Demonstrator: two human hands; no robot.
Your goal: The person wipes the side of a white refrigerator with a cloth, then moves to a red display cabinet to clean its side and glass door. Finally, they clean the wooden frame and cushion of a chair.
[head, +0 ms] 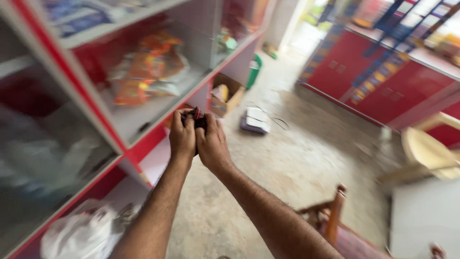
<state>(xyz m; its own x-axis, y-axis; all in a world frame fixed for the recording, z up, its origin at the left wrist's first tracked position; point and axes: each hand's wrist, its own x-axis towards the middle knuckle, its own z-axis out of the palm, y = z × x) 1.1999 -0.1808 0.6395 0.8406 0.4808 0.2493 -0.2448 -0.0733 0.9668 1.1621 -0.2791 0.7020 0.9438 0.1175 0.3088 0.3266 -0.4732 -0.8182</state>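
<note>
- A small dark object with a bit of red (197, 115) is being gripped by both hands at once, out in front of the shelf unit (143, 115). It's too blurry to tell what it is.
- The left hand (182, 136) and right hand (211, 144) are being pressed together side by side, fingers curled over the object, probably so it can be steadied or worked with the thumbs.
- Orange snack packets (148, 67) are being kept on the middle shelf, just beside the hands.
- A cardboard box (226, 96) and a flat pack (255, 121) are being left on the concrete floor (297, 163) further back.
- A white bag (81, 235) is being stored on the bottom shelf.
</note>
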